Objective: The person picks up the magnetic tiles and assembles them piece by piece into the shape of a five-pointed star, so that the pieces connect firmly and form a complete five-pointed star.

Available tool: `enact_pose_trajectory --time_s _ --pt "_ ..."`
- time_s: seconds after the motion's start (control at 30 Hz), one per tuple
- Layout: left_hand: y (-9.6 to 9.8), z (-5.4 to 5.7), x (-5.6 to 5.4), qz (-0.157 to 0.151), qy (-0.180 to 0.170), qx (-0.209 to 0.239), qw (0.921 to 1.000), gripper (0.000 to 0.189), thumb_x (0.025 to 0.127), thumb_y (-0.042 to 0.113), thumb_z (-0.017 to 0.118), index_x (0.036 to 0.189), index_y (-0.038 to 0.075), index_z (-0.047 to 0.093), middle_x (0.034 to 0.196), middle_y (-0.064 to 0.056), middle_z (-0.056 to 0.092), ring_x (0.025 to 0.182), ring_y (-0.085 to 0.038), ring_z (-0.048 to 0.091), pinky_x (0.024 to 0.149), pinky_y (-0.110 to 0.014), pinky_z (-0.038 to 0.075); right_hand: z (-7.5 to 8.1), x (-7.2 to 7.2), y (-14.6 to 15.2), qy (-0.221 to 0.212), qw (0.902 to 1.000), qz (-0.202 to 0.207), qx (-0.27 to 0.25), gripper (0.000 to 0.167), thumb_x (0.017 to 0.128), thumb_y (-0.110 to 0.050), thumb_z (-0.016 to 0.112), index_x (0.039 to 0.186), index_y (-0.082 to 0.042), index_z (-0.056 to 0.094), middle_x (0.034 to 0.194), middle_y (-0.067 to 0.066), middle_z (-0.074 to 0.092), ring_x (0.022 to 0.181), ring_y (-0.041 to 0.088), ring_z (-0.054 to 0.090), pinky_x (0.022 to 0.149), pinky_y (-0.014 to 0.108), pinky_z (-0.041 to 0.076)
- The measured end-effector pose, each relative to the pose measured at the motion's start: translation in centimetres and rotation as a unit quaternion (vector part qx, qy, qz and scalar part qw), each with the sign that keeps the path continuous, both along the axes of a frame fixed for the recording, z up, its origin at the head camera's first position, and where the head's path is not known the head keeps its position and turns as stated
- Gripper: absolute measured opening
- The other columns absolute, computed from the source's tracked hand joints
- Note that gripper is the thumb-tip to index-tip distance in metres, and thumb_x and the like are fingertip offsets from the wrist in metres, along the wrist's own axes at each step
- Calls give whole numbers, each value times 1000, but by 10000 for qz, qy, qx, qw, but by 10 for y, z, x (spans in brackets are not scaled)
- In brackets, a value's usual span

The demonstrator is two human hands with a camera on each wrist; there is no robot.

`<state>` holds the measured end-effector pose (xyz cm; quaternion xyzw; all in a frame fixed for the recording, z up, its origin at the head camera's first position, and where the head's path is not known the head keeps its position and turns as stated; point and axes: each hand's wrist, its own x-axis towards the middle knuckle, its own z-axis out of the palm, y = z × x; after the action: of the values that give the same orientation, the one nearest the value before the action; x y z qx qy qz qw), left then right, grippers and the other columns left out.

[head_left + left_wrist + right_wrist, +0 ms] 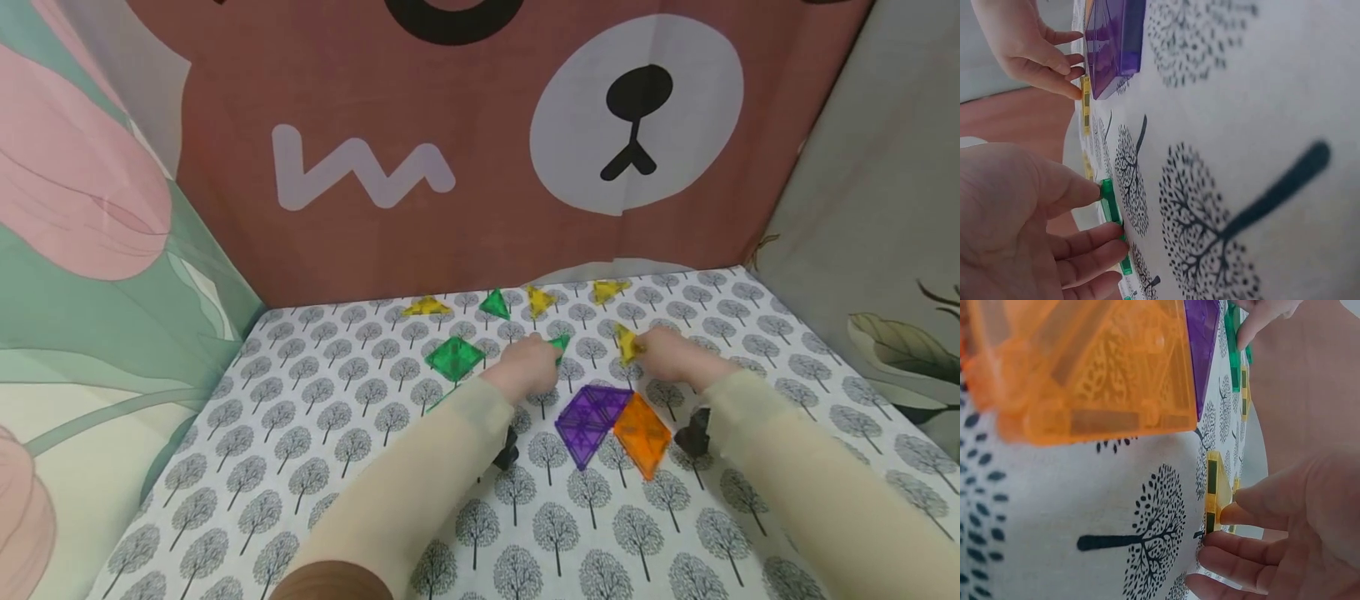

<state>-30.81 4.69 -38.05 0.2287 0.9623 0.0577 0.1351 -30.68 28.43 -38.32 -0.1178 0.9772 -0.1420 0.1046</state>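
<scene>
My left hand (528,367) holds a green triangular magnetic tile (1110,203) low over the cloth, thumb at one end and curled fingers along it. My right hand (667,354) pinches a yellow triangular magnetic tile (1213,490) by its near corner, between thumb and forefinger. Between the two forearms lie purple magnetic tiles (588,421), edge to edge with an orange tile shape (641,433). Left of my left hand lies a green diamond of tiles (454,358). The left sleeve partly covers another green edge near it.
Along the back lie yellow triangles (427,307), (538,302), (609,291) and a green triangle (496,304). The tree-print cloth (345,492) meets a brown bear-print curtain (480,242) behind, with printed fabric on both sides.
</scene>
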Motion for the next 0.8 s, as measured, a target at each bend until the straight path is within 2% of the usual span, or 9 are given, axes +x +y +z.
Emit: enact_pose_trajectory --time_s 0.13,0.37,0.6,0.7,0.8 --pt "-2 -1 0 0 57 -2 10000 55 97 10 48 149 27 47 159 -11 29 145 -31 26 117 -44 25 0 1 -3 -37 9998 -170 25 38 95 -2 46 128 17 54 125 37 53 121 52 44 107 65 29" --pt "-4 -4 -1 -74 206 -42 9998 56 95 12 53 148 28 47 157 -8 33 144 -31 27 117 -46 23 1 1 -6 24 9998 -151 101 37 97 -5 48 127 16 56 116 32 57 112 46 50 103 63 35" --pt "-5 -5 -4 -102 194 -112 9997 50 102 17 47 151 26 42 155 -3 38 143 -28 30 117 -45 25 0 -1 -11 -19 10000 -70 -8 39 97 -4 45 130 18 52 124 36 53 120 49 45 107 63 31" --pt "-4 -5 -4 -130 156 -106 9997 49 103 17 45 151 24 43 154 -3 40 142 -28 32 116 -45 26 1 0 -15 12 10000 -2 -90 39 98 -4 45 130 16 52 125 36 53 119 49 46 106 63 33" --pt "-3 -5 -5 -219 109 -47 9997 47 103 17 44 150 21 45 153 -3 42 141 -27 33 116 -44 26 1 0 -18 96 9998 108 -124 38 98 -4 46 129 16 54 120 36 56 110 45 52 100 61 40"
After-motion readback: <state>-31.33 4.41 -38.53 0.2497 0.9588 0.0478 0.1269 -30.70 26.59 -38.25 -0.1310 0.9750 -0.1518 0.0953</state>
